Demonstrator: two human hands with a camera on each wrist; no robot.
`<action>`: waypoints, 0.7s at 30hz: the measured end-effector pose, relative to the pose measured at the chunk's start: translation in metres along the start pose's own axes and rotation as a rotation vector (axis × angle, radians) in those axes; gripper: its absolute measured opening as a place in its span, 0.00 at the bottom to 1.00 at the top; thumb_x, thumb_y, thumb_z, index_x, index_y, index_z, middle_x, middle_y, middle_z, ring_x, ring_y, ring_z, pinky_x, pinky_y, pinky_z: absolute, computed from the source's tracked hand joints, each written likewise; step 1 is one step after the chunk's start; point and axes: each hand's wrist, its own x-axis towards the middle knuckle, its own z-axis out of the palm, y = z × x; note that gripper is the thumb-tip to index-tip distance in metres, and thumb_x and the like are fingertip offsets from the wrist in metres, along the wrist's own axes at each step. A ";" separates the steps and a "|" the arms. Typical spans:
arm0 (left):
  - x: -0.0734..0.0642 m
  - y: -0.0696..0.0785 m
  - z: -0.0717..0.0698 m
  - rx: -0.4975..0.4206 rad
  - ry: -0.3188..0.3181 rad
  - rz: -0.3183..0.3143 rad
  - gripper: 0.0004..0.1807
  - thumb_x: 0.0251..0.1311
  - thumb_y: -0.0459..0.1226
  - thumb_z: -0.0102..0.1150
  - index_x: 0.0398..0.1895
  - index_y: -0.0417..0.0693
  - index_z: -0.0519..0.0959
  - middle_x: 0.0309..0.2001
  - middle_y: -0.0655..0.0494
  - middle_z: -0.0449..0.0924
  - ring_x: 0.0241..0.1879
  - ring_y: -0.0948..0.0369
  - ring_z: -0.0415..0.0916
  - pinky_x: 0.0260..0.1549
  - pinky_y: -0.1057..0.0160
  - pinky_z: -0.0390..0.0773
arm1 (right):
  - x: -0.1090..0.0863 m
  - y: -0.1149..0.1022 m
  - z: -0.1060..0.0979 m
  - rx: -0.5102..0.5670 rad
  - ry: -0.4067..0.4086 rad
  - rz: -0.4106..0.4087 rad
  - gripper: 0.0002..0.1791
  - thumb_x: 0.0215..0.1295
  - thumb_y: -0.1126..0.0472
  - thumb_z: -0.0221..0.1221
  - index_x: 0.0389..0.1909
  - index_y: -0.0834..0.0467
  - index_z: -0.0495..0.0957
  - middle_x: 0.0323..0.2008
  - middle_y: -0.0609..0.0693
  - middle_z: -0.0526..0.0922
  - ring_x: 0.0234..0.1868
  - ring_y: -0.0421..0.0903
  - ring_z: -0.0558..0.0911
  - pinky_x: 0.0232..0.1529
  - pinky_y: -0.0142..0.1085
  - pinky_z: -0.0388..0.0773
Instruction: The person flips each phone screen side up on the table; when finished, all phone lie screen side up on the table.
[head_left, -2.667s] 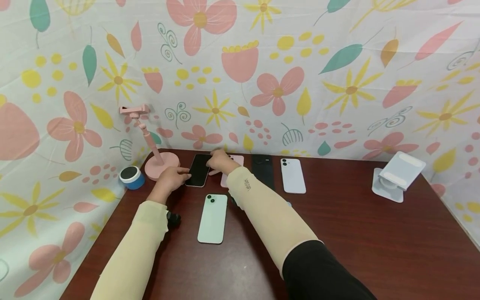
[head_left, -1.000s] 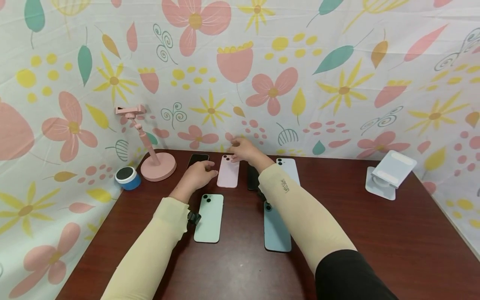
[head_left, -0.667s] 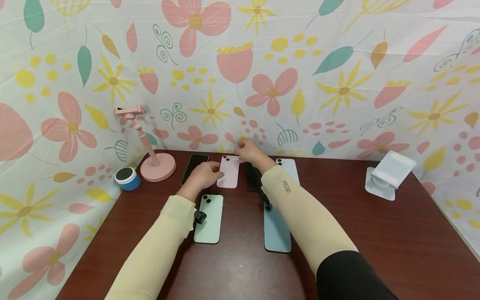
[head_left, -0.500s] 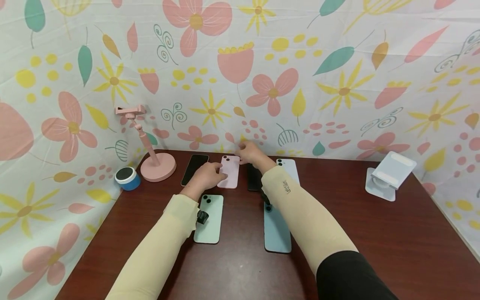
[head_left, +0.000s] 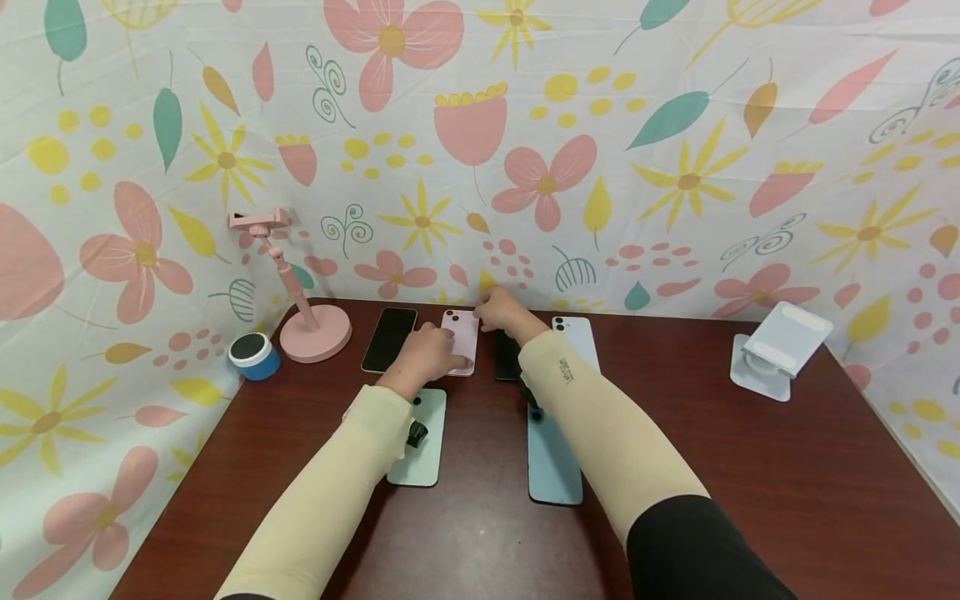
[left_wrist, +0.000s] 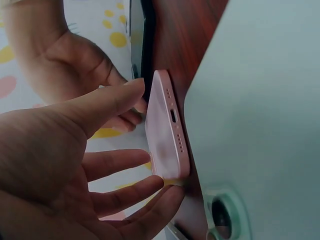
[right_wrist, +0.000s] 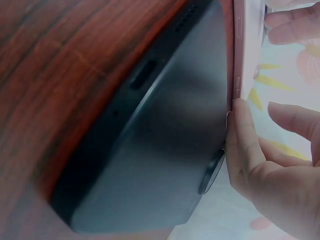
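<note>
A pink phone (head_left: pixel 466 333) lies back up on the brown table, between both hands. My left hand (head_left: pixel 426 354) is over its lower left part. In the left wrist view, the thumb reaches along one side of the pink phone (left_wrist: pixel 165 135) and the spread fingers lie by the other. My right hand (head_left: pixel 506 313) is at its upper right edge; in the right wrist view, a fingertip touches the phone's side. A phone with a dark screen (head_left: pixel 388 340) lies to the left. Just right of the pink phone is a black phone (head_left: pixel 507 360), partly hidden by the right arm.
Nearer lie a mint green phone (head_left: pixel 426 467), partly under the left wrist, and a blue phone (head_left: pixel 553 467) beside the right forearm. A white phone (head_left: pixel 581 337) is farther right. A pink phone stand (head_left: pixel 315 333), a blue jar (head_left: pixel 255 358) and a white folding stand (head_left: pixel 783 342) flank them.
Both hands have moved right from the dark-screened phone to the pink one. Most recently the left hand slid farther right over the pink phone, and the right hand came down to its edge.
</note>
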 end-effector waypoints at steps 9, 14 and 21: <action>-0.005 0.011 0.002 0.042 0.007 -0.011 0.31 0.60 0.57 0.75 0.47 0.36 0.88 0.55 0.38 0.79 0.56 0.42 0.76 0.66 0.45 0.75 | 0.008 -0.001 0.005 -0.228 0.065 -0.066 0.20 0.73 0.66 0.57 0.23 0.55 0.60 0.20 0.46 0.60 0.26 0.44 0.77 0.31 0.34 0.76; -0.005 0.014 0.006 0.058 0.015 -0.029 0.37 0.58 0.57 0.77 0.54 0.33 0.85 0.61 0.36 0.78 0.60 0.40 0.75 0.65 0.46 0.77 | 0.012 0.000 0.008 -0.276 0.077 -0.091 0.23 0.71 0.68 0.56 0.19 0.52 0.56 0.16 0.44 0.61 0.21 0.43 0.70 0.26 0.32 0.68; -0.007 0.018 0.006 0.064 0.015 -0.041 0.35 0.59 0.56 0.78 0.52 0.32 0.86 0.60 0.35 0.77 0.56 0.42 0.74 0.59 0.46 0.79 | 0.010 0.001 0.010 -0.395 0.092 -0.127 0.07 0.72 0.65 0.56 0.32 0.59 0.76 0.28 0.50 0.78 0.28 0.44 0.75 0.31 0.34 0.71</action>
